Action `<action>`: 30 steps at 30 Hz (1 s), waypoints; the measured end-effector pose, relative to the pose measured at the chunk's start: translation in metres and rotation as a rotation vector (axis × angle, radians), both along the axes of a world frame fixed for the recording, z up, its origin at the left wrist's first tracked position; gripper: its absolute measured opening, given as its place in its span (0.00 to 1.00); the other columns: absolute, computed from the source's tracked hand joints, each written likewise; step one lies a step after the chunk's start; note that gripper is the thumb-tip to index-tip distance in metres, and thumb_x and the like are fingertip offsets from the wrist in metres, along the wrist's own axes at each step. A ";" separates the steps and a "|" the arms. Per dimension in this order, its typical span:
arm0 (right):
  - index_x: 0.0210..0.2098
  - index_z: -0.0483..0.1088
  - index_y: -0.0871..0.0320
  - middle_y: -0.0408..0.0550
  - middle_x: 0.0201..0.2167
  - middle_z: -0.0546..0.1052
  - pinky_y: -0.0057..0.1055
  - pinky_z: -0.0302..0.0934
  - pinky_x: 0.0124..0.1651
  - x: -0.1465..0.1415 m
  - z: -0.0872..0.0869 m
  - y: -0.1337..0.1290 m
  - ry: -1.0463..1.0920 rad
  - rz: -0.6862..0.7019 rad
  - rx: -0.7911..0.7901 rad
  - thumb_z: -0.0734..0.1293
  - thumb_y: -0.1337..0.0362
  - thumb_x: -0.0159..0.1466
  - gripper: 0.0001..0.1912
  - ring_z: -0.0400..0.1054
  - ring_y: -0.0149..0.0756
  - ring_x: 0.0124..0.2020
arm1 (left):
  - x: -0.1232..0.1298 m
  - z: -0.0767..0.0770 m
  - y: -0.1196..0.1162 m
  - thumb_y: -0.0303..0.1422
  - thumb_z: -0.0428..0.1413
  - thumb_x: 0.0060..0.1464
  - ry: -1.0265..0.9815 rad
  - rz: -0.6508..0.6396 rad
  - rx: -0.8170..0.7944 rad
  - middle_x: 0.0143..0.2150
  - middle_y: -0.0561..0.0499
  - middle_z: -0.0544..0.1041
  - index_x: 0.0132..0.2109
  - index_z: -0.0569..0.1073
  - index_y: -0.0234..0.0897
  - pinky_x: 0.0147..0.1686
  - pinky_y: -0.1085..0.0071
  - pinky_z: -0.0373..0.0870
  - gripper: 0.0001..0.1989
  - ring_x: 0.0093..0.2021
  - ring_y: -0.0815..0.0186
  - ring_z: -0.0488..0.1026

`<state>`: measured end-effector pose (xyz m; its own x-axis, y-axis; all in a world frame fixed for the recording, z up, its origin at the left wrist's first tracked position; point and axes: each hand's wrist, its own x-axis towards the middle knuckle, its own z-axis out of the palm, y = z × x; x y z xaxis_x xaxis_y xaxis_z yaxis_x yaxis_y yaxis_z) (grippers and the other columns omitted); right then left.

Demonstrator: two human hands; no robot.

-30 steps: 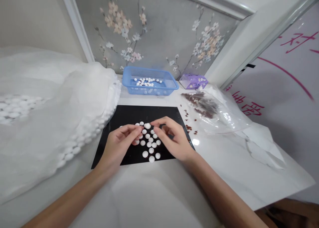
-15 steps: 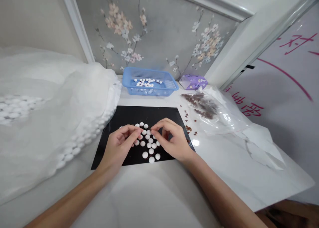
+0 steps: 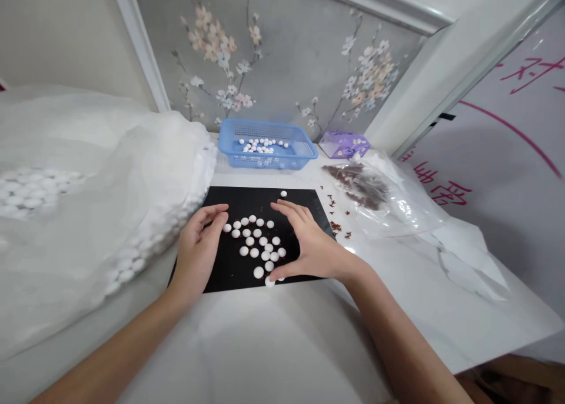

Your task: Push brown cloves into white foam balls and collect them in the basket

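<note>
White balls [image 3: 249, 241] grouped on a black mat [image 3: 233, 199] between both hands, right hand [image 3: 311, 245] spread open at the group's right side, left hand [image 3: 198, 245] curled at the left, its grip cannot be determined, blue basket [image 3: 269, 162] stands behind the mat.

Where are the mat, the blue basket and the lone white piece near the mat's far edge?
Mat [image 3: 242, 200], head view: bare patch toward its far edge.
Blue basket [image 3: 270, 161], head view: middle of its near wall.
Lone white piece [image 3: 283, 194], head view: middle of its visible surface.
</note>
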<state>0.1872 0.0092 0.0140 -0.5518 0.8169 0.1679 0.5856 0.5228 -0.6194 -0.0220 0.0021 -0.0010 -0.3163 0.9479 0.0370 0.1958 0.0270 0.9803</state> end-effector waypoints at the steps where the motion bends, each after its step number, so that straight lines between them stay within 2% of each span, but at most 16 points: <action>1: 0.63 0.44 0.53 0.53 0.64 0.49 0.49 0.44 0.63 0.001 -0.002 0.001 -0.010 -0.013 -0.009 0.72 0.42 0.42 0.56 0.38 0.47 0.65 | 0.000 0.000 -0.001 0.41 0.54 0.50 0.013 -0.009 -0.002 0.41 0.53 0.75 0.40 0.74 0.42 0.47 0.67 0.64 0.12 0.46 0.60 0.69; 3: 0.63 0.45 0.53 0.53 0.63 0.50 0.48 0.44 0.63 0.002 -0.008 0.005 0.008 -0.079 0.009 0.69 0.42 0.47 0.51 0.39 0.46 0.65 | 0.000 -0.001 -0.001 0.41 0.53 0.50 0.030 -0.011 0.014 0.41 0.53 0.75 0.38 0.74 0.42 0.45 0.67 0.65 0.12 0.45 0.60 0.70; 7: 0.60 0.52 0.57 0.54 0.58 0.60 0.47 0.47 0.61 0.007 -0.023 0.022 0.066 -0.337 0.142 0.59 0.47 0.61 0.33 0.48 0.44 0.61 | -0.002 -0.005 0.000 0.40 0.52 0.51 0.074 0.061 0.042 0.42 0.53 0.75 0.38 0.73 0.43 0.45 0.66 0.64 0.10 0.46 0.60 0.69; 9: 0.59 0.54 0.60 0.56 0.57 0.62 0.47 0.48 0.61 0.008 -0.030 0.034 0.041 -0.436 0.182 0.57 0.48 0.63 0.31 0.50 0.45 0.59 | -0.003 -0.006 0.001 0.39 0.52 0.51 0.136 0.073 0.036 0.46 0.53 0.74 0.41 0.73 0.44 0.49 0.64 0.62 0.11 0.49 0.59 0.67; 11: 0.59 0.55 0.62 0.57 0.57 0.63 0.47 0.47 0.60 0.008 -0.035 0.045 -0.010 -0.474 0.188 0.56 0.48 0.63 0.31 0.51 0.47 0.59 | -0.003 -0.005 0.000 0.38 0.51 0.52 0.189 0.021 0.020 0.50 0.53 0.73 0.45 0.72 0.45 0.53 0.63 0.59 0.13 0.52 0.59 0.66; 16: 0.56 0.61 0.62 0.55 0.54 0.67 0.47 0.47 0.60 0.006 -0.036 0.053 -0.099 -0.369 0.134 0.54 0.51 0.65 0.27 0.55 0.45 0.58 | 0.000 -0.002 -0.003 0.41 0.50 0.54 0.170 -0.137 -0.021 0.48 0.52 0.74 0.45 0.72 0.44 0.52 0.64 0.60 0.14 0.52 0.60 0.67; 20: 0.55 0.62 0.54 0.49 0.56 0.66 0.54 0.37 0.63 0.006 -0.031 0.044 -0.089 -0.245 0.076 0.53 0.53 0.66 0.22 0.51 0.44 0.61 | 0.001 -0.003 -0.003 0.42 0.51 0.53 0.140 -0.195 -0.022 0.47 0.53 0.75 0.43 0.72 0.44 0.52 0.63 0.60 0.14 0.51 0.60 0.68; 22: 0.54 0.63 0.53 0.47 0.56 0.67 0.54 0.34 0.63 0.005 -0.027 0.038 -0.061 -0.195 0.024 0.52 0.54 0.67 0.21 0.50 0.42 0.61 | 0.002 -0.003 -0.003 0.43 0.51 0.52 0.127 -0.200 -0.027 0.47 0.53 0.75 0.43 0.73 0.44 0.53 0.63 0.60 0.14 0.51 0.60 0.68; 27: 0.54 0.64 0.55 0.47 0.55 0.67 0.42 0.45 0.63 -0.001 -0.015 0.023 0.091 -0.138 -0.120 0.52 0.54 0.67 0.22 0.54 0.36 0.59 | 0.001 -0.001 -0.002 0.43 0.52 0.52 0.110 -0.205 -0.027 0.47 0.52 0.75 0.43 0.73 0.43 0.53 0.63 0.60 0.14 0.51 0.59 0.68; 30: 0.55 0.62 0.52 0.46 0.56 0.66 0.40 0.47 0.63 -0.004 -0.005 0.015 0.200 -0.120 -0.288 0.52 0.52 0.67 0.22 0.56 0.35 0.59 | 0.002 0.000 -0.003 0.43 0.52 0.52 0.113 -0.197 -0.042 0.48 0.51 0.74 0.43 0.73 0.43 0.53 0.62 0.59 0.15 0.52 0.59 0.67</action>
